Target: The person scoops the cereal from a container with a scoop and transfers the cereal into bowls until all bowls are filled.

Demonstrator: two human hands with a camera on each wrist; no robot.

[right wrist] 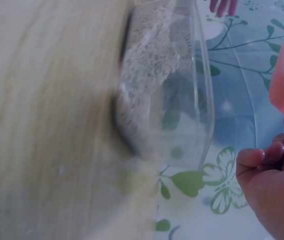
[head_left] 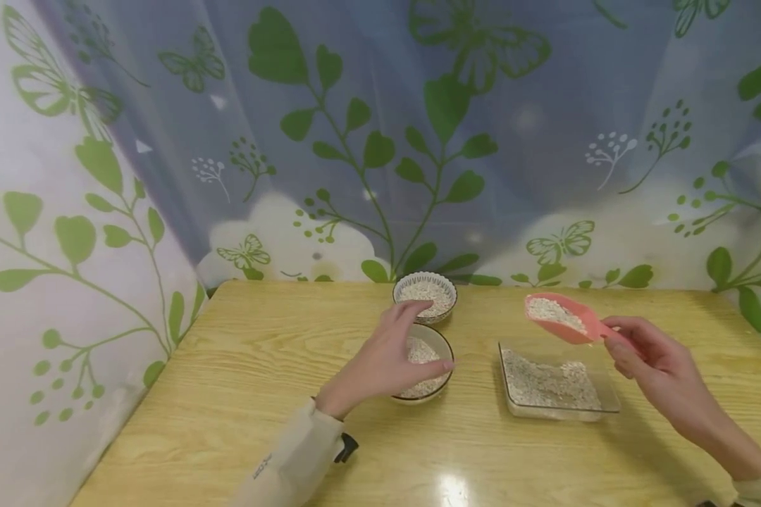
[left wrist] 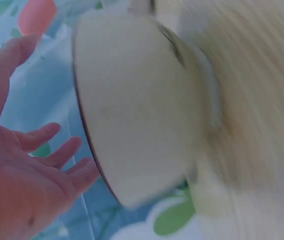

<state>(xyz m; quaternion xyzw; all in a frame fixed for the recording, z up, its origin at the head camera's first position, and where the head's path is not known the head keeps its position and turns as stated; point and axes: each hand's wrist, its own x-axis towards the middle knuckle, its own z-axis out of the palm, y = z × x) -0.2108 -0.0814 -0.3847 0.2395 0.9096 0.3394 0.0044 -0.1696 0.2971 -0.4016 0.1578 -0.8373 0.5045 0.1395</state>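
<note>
My right hand (head_left: 662, 373) grips the handle of a pink scoop (head_left: 573, 331) heaped with pale oat flakes. The scoop is held above the back of a clear rectangular container (head_left: 514, 408), which has more flakes inside. Over the nearer bowl (head_left: 449, 352) my left hand (head_left: 380, 359) is spread, thumb and fingers apart and nothing held. That bowl is cream with a dark rim and has flakes in it, partly hidden by the hand. In the left wrist view the fingers (left wrist: 64, 152) are loosely extended beside the bowl's rim.
Right behind the nearer bowl stands a second, patterned bowl (head_left: 452, 310) with flakes in it. Everything stands on a light wooden table (head_left: 260, 331). A cloth backdrop (head_left: 380, 141) with green leaves and butterflies hangs along its back edge and left side.
</note>
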